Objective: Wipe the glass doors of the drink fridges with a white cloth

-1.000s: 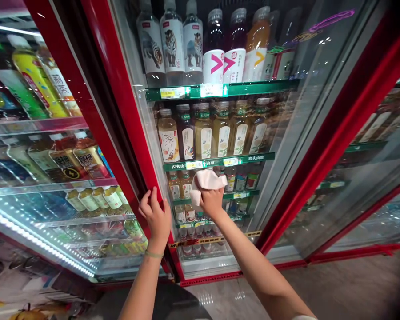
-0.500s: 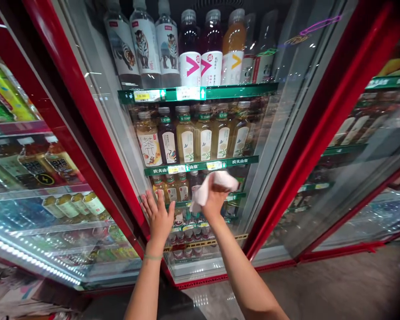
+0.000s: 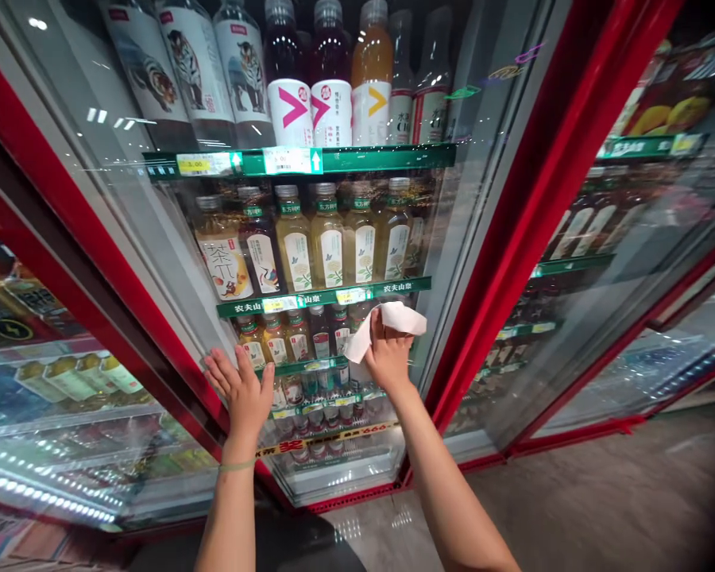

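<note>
A drinks fridge with a red-framed glass door [image 3: 155, 238] stands in front of me. My left hand [image 3: 242, 392] lies flat on the glass near the door's left red frame, fingers spread. My right hand [image 3: 388, 356] presses a crumpled white cloth [image 3: 387, 324] against the glass, just below a green shelf strip [image 3: 327, 295]. Behind the glass stand rows of tea bottles [image 3: 310, 242] and taller bottles [image 3: 310, 71] on the shelf above.
Another lit fridge [image 3: 48, 373] with bottles is on the left. A further red-framed glass door [image 3: 620, 262] stands on the right. Grey tiled floor [image 3: 601, 508] lies at the lower right.
My left hand has left the red door frame and now lies flat on the glass. The right hand with the cloth has slid right across the glass. My view has shifted right.
</note>
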Motion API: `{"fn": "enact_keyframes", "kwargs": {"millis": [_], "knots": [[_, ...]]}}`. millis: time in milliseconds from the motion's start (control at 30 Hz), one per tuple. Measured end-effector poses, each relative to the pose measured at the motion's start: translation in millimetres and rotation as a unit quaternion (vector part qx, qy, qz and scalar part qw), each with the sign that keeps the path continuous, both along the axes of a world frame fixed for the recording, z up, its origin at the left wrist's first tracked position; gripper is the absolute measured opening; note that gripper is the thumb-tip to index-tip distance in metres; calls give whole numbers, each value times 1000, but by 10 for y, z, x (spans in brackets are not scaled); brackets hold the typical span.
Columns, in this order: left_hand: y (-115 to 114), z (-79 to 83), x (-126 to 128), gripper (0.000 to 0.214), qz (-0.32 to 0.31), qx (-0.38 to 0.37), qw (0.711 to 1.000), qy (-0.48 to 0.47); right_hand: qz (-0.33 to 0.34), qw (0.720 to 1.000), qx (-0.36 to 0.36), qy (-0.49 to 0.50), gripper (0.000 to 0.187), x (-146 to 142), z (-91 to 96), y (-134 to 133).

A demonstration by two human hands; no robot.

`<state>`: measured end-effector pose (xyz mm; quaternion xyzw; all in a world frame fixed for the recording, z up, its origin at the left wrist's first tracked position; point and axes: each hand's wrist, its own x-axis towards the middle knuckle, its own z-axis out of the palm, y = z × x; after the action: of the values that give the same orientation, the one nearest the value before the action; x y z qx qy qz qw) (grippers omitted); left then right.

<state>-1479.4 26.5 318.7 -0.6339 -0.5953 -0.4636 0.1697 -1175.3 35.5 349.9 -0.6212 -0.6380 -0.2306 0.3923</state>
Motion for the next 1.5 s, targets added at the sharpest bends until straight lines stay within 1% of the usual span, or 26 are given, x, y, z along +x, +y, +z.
{"fn": "enact_keyframes", "kwargs": {"millis": [67,167,233,267,333,400,433,467,533,600,633,667,733,800,833,900,967,1000,1033,1133,1200,1233,1300,1400,1433,1500], "knots": [[-8,11,2,83,-6,1,1000,7,5,999,0,-33,68,222,46,-21],[-37,79,122,84,-10,5,1000,-11,-95,991,45,89,71,353,135,-5],[-66,146,276,86,-1,12,998,-58,-117,983,43,132,73,268,155,9],[-82,178,364,87,3,16,996,-86,-90,990,26,108,71,220,151,8],[-116,225,536,89,7,26,992,-127,13,1000,-21,-3,60,208,138,-6],[-152,241,688,87,0,37,991,-130,78,993,-40,-82,48,347,145,-16],[-171,238,754,85,-8,41,992,-116,70,994,-30,-77,46,448,156,-13],[-189,230,815,83,-18,44,994,-94,37,998,-7,-41,49,544,167,-6],[-223,207,921,82,-36,46,997,-50,-55,995,49,70,59,652,150,13],[-249,183,999,84,-40,45,998,-28,-102,983,65,136,69,616,38,11],[-258,174,1023,87,-37,44,998,-28,-94,986,47,131,70,567,-57,-1],[-264,165,1037,89,-34,41,998,-30,-69,993,18,99,68,521,-167,-20],[-273,149,1038,92,-32,33,999,-26,36,997,-66,-23,58,494,-395,-59],[-281,126,1024,93,-34,30,999,-9,72,987,-114,-83,49,567,-574,-77],[-287,108,1022,94,-34,29,999,0,56,989,-114,-79,49,616,-639,-74],[-306,50,1041,94,-32,25,999,10,-19,997,-76,-18,56,654,-746,-51],[-332,-38,1084,94,-32,15,999,7,-91,994,-31,58,65,560,-870,-36],[-347,-90,1105,93,-34,9,999,3,-102,991,-24,78,68,477,-948,-43],[-360,-145,1120,92,-36,2,999,1,-95,992,-32,81,68,393,-1035,-62],[-392,-300,1096,85,-44,-15,999,20,32,995,-98,-6,58,300,-1279,-165],[-404,-380,1034,79,-50,-17,998,46,77,990,-118,-25,53,413,-1361,-224],[-408,-412,1002,76,-52,-15,997,59,71,991,-112,-6,52,486,-1372,-236],[-417,-468,960,73,-53,-11,996,74,22,994,-78,75,58,562,-1353,-225],[-432,-543,954,72,-53,-22,996,65,-67,976,-18,207,71,367,-1316,-177],[-437,-567,954,71,-56,-26,996,57,-66,975,-17,211,72,250,-1320,-172],[-445,-608,936,68,-65,-32,996,45,-4,989,-49,140,67,53,-1351,-189]]}}
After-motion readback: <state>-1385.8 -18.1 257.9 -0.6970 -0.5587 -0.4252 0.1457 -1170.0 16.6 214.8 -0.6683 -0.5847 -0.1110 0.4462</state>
